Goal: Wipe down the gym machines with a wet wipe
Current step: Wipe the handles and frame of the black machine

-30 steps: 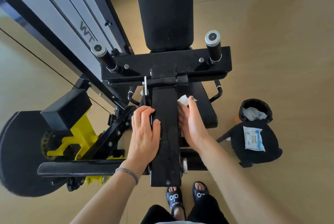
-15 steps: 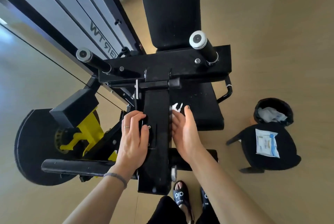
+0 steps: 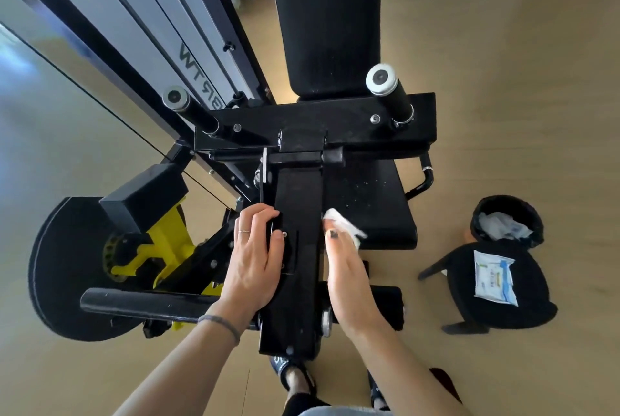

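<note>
Steel frame of the gym machine (image 3: 315, 127) fills most of the view, its tall back pad rising at the top and its seat pad (image 3: 372, 211) lying low on the right, with a long black arm (image 3: 297, 264) running down the middle toward the person's feet. Over the last second the view has swung so that the machine sits more to the right and its weight tower looms larger on the left, while both hands have stayed on either side of that central arm; the white wipe has come further out past the fingertips, which suggests the stroke along the arm's right face is still under way rather than finished. A small black stool (image 3: 503, 315) stands well to the right with a pack of wipes (image 3: 495, 278) lying on it, and a bin (image 3: 506, 222) sits just behind the stool with crumpled waste inside. The left hand (image 3: 256, 264) curls its fingers over the left edge of the arm, steadying it. The right hand (image 3: 349, 281) lies flat along the arm's right side, fingers straight, pressing the wet wipe (image 3: 342, 222) between palm and metal. How much of the wipe is under the palm is hidden, the arm's right face cannot be seen, and the feet are cut off by the frame's lower edge.
</note>
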A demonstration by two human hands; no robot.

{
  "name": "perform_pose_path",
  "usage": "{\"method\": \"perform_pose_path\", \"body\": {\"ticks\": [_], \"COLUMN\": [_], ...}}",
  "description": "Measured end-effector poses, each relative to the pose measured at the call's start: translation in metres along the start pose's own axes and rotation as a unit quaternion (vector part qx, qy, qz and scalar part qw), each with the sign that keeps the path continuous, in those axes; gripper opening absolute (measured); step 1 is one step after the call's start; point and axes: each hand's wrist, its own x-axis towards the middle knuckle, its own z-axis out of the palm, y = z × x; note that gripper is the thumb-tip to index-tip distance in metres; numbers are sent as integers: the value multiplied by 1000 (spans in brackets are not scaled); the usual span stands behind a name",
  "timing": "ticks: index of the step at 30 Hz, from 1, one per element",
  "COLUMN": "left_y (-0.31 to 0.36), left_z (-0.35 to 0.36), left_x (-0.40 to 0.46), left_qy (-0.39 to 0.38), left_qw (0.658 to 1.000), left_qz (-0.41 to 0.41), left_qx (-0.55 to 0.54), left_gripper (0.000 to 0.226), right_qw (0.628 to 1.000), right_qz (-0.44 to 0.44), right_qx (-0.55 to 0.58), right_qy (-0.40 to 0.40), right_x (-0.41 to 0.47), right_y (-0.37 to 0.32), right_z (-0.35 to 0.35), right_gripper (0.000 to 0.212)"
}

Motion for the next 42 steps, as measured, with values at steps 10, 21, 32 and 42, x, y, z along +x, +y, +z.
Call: {"method": "perform_pose_path", "body": {"ticks": [10, 21, 32, 42], "left_y": [3, 0, 3, 5], "left_z": [-3, -2, -3, -3], "left_x": [1, 1, 2, 2], "left_qy": [-7, -5, -7, -6], "left_qw": [1000, 1000, 1000, 1000], "left_qz": [2, 3, -1, -1], "left_qx": [0, 3, 8, 9], "left_gripper": [32, 33, 32, 32], "right_qw": [985, 999, 999, 999], "right_qz": [-81, 40, 11, 11], "right_qx": [-142, 7, 50, 29], "right_qy": [60, 36, -18, -11], "right_x": [34, 61, 63, 78], "right_y": [-33, -27, -36, -56], "right_z": [-9, 0, -1, 1], "right_gripper": [33, 58, 62, 40]}}
